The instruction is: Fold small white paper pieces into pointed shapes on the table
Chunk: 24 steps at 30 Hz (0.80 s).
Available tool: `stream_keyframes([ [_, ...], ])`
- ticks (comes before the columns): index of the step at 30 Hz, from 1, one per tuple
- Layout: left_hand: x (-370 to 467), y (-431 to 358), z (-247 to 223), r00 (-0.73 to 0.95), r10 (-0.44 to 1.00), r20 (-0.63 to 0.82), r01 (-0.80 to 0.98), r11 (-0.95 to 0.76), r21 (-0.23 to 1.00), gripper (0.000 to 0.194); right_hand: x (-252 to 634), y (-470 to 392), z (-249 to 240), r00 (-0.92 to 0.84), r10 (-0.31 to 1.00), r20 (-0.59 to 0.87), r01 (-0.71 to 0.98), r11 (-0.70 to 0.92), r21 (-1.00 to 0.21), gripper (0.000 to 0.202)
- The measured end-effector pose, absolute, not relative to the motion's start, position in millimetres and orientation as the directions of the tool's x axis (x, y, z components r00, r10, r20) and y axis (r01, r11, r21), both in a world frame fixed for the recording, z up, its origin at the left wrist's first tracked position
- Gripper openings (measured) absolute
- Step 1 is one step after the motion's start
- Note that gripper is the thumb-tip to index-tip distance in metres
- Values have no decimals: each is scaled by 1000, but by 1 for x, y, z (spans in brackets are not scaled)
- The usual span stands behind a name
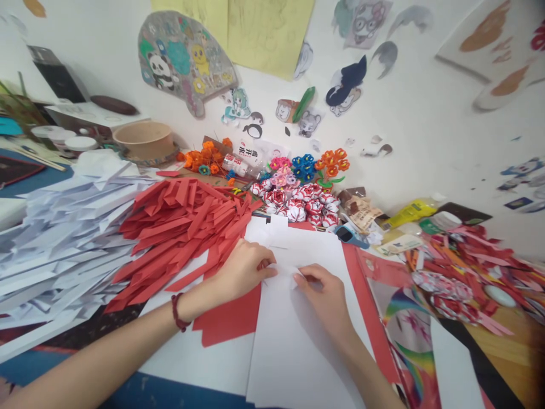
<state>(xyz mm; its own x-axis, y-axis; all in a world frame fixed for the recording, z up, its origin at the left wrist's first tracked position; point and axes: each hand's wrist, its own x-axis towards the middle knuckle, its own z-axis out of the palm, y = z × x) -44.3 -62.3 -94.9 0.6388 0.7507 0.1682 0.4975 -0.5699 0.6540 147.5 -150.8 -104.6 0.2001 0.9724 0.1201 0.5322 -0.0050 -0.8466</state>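
Observation:
Between my two hands a small white paper piece [284,276] is stretched; its edges blend into the white sheets behind it. My left hand [243,268], a dark red beaded bracelet on its wrist, pinches the left end. The right end is pinched between the thumb and fingers of my right hand [326,295]. Both hands are over a stack of white paper sheets [293,363]. A small white paper scrap [279,222] lies at the top of that stack. Red paper [232,318] shows under my left forearm and beside the stack.
Folded white strips [72,238] and red strips [187,221] are heaped on the left. Behind the stack sit red-and-white paper flowers [298,199] and orange flowers [334,162]. A blue smartwatch [351,236] lies near its top right corner. Coloured scraps [481,250] cover the right side.

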Motion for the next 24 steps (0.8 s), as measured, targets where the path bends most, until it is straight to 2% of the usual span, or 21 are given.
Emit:
stream_keyframes([
  [6, -43, -63, -100, 667, 717, 200, 548, -655, 521, 5, 152, -148, -114, 187, 961, 202, 694, 17, -720, 5],
  [11, -40, -65, -103, 674, 710, 206, 556, -670, 491, 9, 151, -144, -117, 172, 963, 209, 677, 39, -735, 11],
  [19, -40, -64, -102, 655, 726, 209, 571, -657, 492, 11, 148, -141, -117, 185, 951, 248, 686, 56, -726, 12],
  [24, -39, -63, -105, 666, 715, 210, 567, -669, 480, 11, 148, -138, -120, 135, 957, 257, 688, 96, -720, 11],
])
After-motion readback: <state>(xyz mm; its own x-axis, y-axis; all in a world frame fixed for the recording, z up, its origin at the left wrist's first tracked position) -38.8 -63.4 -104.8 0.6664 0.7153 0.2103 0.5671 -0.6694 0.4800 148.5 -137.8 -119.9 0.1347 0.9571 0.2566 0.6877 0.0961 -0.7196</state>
